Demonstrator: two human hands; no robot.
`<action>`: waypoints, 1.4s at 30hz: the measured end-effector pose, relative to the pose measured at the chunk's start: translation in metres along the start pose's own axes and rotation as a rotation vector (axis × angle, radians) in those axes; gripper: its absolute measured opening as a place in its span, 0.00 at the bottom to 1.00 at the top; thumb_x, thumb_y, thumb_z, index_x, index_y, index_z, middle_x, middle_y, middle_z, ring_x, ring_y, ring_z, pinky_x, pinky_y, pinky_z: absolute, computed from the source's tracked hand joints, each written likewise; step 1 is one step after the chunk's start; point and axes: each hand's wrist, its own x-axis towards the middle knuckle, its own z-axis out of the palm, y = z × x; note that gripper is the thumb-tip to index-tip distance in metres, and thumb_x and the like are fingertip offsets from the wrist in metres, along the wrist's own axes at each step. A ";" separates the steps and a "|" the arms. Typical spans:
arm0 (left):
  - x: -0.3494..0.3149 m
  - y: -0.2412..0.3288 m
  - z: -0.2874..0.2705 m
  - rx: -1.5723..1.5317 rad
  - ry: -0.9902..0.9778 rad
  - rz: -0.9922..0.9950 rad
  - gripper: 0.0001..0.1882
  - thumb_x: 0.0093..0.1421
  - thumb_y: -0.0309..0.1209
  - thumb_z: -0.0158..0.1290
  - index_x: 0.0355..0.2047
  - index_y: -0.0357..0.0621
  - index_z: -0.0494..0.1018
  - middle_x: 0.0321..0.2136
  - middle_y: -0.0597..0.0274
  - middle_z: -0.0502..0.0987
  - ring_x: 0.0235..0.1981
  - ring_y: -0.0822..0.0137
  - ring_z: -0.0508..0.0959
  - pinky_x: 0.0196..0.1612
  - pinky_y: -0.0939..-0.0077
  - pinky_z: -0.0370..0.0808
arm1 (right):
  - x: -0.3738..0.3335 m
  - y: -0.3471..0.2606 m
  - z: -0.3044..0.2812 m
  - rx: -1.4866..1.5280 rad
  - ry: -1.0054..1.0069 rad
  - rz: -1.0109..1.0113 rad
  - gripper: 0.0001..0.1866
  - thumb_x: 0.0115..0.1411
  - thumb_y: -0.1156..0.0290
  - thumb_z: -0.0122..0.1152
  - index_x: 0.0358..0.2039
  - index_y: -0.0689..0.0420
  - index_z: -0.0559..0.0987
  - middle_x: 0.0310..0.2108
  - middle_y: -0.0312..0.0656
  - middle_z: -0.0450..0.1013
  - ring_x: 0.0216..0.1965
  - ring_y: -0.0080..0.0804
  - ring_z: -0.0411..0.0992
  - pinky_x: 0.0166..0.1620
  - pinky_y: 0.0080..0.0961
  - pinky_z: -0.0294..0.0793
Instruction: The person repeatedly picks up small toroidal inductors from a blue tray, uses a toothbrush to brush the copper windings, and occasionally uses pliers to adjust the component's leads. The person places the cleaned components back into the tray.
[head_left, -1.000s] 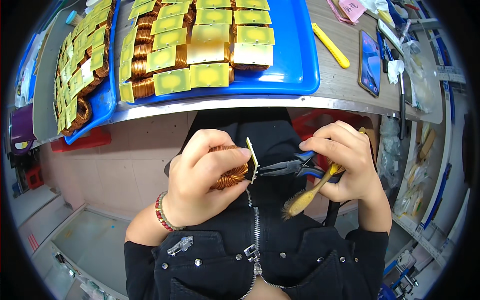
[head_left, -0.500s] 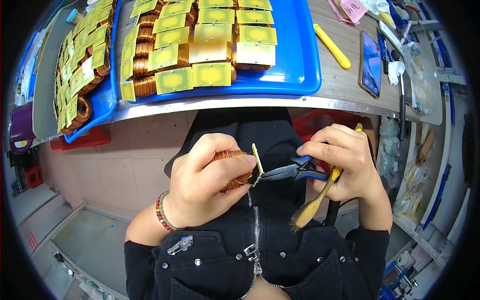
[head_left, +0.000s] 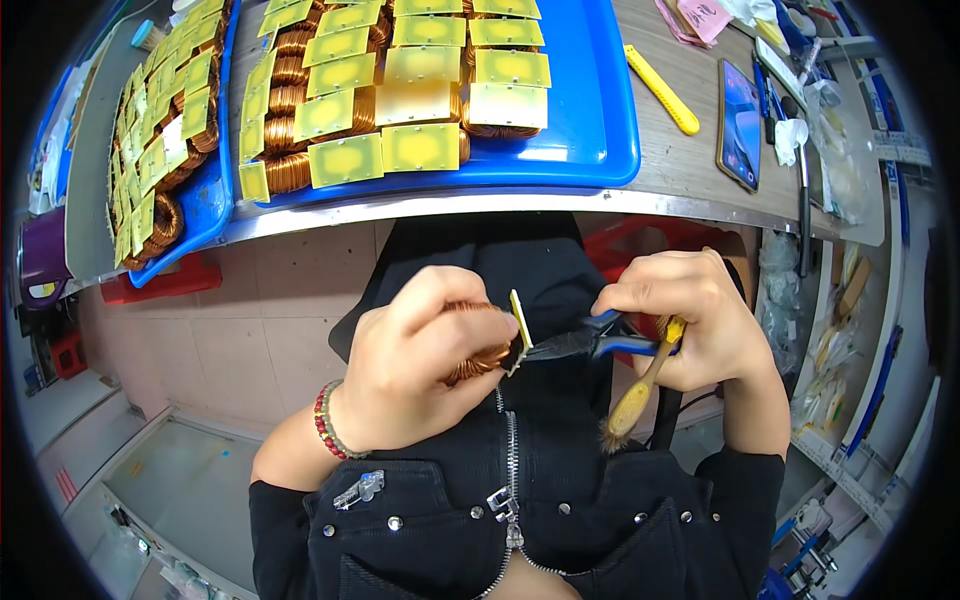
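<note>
Over my lap, my left hand (head_left: 420,370) is closed around a copper-wound toroidal coil (head_left: 478,362), most of it hidden by the fingers. A small yellowish board (head_left: 521,330) is fixed to the coil's right end, standing edge-on. My right hand (head_left: 690,320) grips blue-handled pliers (head_left: 565,344) whose jaws reach left to the board's outer side; whether they clamp anything there is too small to tell. Tucked into the same right hand hangs a brush (head_left: 630,408) with a yellow handle, its bristles pointing down toward my jacket.
On the table ahead, a blue tray (head_left: 590,150) holds rows of coils with yellow boards. Another blue tray (head_left: 212,205) of coils sits left. To the right lie a yellow utility knife (head_left: 662,90), a phone (head_left: 739,125) and a crumpled tissue (head_left: 790,140). The table's metal edge (head_left: 420,207) runs beyond my hands.
The brush in my right hand has swung rightward and hangs more steeply. The coil's board has shifted slightly right, and the pliers' jaws have turned a little, still at the board.
</note>
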 end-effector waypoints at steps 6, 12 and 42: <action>-0.009 -0.008 0.007 -0.683 0.110 -0.511 0.31 0.36 0.21 0.67 0.42 0.44 0.65 0.35 0.62 0.69 0.36 0.73 0.72 0.41 0.77 0.71 | -0.011 0.012 -0.009 -0.200 0.478 0.217 0.25 0.35 0.72 0.62 0.40 0.57 0.75 0.34 0.45 0.74 0.37 0.39 0.73 0.42 0.28 0.71; -0.006 -0.006 0.012 -1.241 0.154 -0.667 0.28 0.51 0.17 0.55 0.46 0.49 0.53 0.44 0.50 0.70 0.42 0.61 0.75 0.43 0.69 0.75 | -0.004 0.058 -0.004 -0.505 0.833 0.521 0.22 0.42 0.65 0.62 0.40 0.56 0.72 0.37 0.44 0.72 0.40 0.41 0.71 0.43 0.33 0.70; -0.005 -0.007 0.037 -1.641 0.338 -0.781 0.22 0.57 0.41 0.47 0.45 0.35 0.66 0.35 0.55 0.71 0.27 0.66 0.71 0.31 0.78 0.68 | -0.025 0.032 0.041 0.150 0.886 0.228 0.12 0.61 0.69 0.52 0.41 0.61 0.63 0.33 0.35 0.60 0.27 0.16 0.59 0.32 0.13 0.60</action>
